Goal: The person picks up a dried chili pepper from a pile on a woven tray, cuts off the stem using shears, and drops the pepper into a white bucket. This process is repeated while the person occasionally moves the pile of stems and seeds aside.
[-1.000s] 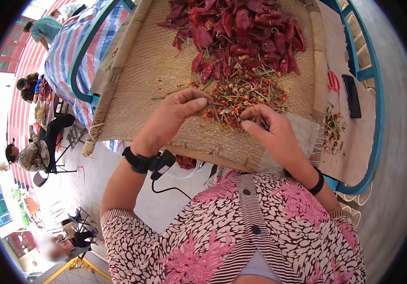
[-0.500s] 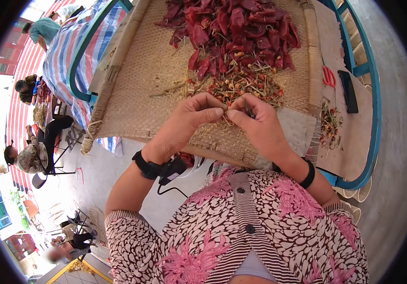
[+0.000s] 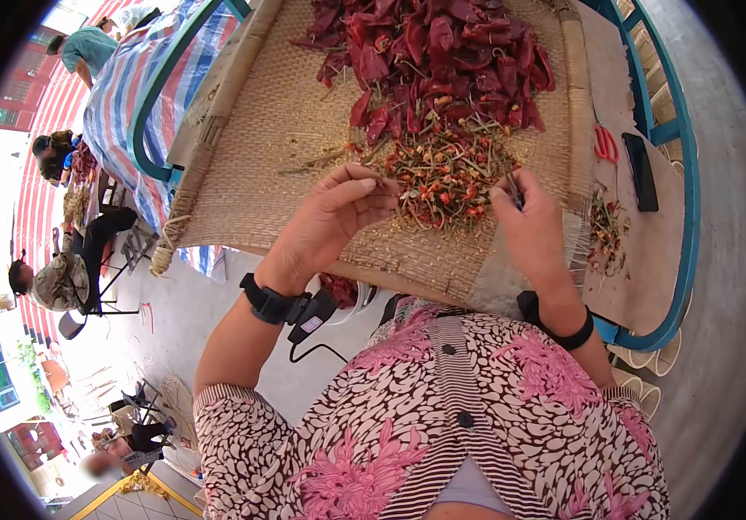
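Over the woven tray (image 3: pixel 251 165) my two hands are apart, on either side of a heap of chili stems and caps (image 3: pixel 455 178). My left hand (image 3: pixel 331 217) pinches thumb against index finger, the other fingers loosely curled; what the pinch holds is too small to make out. My right hand (image 3: pixel 533 230) is closed at the heap's right edge around a slim dark thing, mostly hidden by the fingers. Beyond both hands lies a large pile of dried red chili peppers (image 3: pixel 442 61). Pale yellow seeds are scattered across the weave.
Right of the tray, red-handled scissors (image 3: pixel 605 144) and a black phone (image 3: pixel 641 172) lie on a brown board (image 3: pixel 641 260) with more stems (image 3: pixel 607 230). A blue metal frame (image 3: pixel 683 286) surrounds it. Several people sit or bend at the left, near a striped tarp (image 3: pixel 121 108).
My hands were together over the stem heap and have separated, left hand slightly leftward, right hand to the right. More of the heap shows between them.
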The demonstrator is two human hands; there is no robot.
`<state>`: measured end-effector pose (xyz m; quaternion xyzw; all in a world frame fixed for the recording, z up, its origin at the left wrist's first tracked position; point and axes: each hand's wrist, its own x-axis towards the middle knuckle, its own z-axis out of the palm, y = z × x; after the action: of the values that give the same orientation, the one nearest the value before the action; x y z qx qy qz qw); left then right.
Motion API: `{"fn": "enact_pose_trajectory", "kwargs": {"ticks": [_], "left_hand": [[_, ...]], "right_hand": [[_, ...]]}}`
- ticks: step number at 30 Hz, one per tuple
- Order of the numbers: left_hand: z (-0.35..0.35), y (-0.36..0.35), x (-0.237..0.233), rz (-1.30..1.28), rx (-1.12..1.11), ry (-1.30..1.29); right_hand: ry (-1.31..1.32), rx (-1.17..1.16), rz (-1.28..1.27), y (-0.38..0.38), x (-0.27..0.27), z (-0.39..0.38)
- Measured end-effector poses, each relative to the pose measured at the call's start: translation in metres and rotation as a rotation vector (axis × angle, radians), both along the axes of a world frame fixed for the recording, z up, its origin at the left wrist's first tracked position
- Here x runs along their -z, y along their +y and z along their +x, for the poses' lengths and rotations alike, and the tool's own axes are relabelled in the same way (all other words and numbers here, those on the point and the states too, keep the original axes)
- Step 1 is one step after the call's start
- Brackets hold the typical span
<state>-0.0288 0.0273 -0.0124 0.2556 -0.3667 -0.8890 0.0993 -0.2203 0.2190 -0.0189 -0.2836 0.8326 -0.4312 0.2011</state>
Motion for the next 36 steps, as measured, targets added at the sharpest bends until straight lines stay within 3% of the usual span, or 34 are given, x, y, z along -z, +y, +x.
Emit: {"fn": "enact_pose_trajectory", "kwargs": {"ticks": [2,5,7,9,10,11,13,20,26,32,36], "left_hand": [[0.003,-0.006,-0.001,0.037,-0.024,0.037],[0.008,-0.03,0.002,0.013,-0.09,0.034],[0.007,-0.055,0.012,-0.131,-0.153,-0.042],[-0.003,-0.069,0.014,-0.665,0.001,-0.369],[-0.008,-0.075,0.016,-0.931,0.082,-0.533],[-0.011,-0.081,0.024,-1.137,0.13,-0.552],[-0.018,-0.089,0.043,-1.55,0.227,-0.58],[-0.04,-0.093,0.049,-1.987,0.383,-0.47],[-0.046,-0.09,0.051,-2.08,0.462,-0.481],[-0.045,-0.097,0.05,-1.96,0.396,-0.367],[-0.034,-0.094,0.034,-1.284,0.289,-0.425]], "right_hand": [[0.198,0.053,0.045,0.006,0.002,-0.002],[0.198,0.038,0.053,0.013,0.001,-0.001],[0.104,-0.084,0.284,0.013,-0.008,-0.005],[0.076,-0.114,0.25,0.013,-0.01,-0.003],[0.096,-0.081,0.103,0.013,-0.006,0.001],[0.115,-0.048,-0.044,0.014,-0.004,0.004],[0.053,-0.08,0.023,0.014,-0.009,0.005],[-0.045,-0.159,0.041,0.018,-0.009,0.005],[-0.074,-0.195,-0.034,0.016,-0.004,0.006],[-0.056,-0.211,-0.043,0.015,-0.004,0.006],[-0.084,-0.194,0.01,0.016,-0.007,0.005]]}}
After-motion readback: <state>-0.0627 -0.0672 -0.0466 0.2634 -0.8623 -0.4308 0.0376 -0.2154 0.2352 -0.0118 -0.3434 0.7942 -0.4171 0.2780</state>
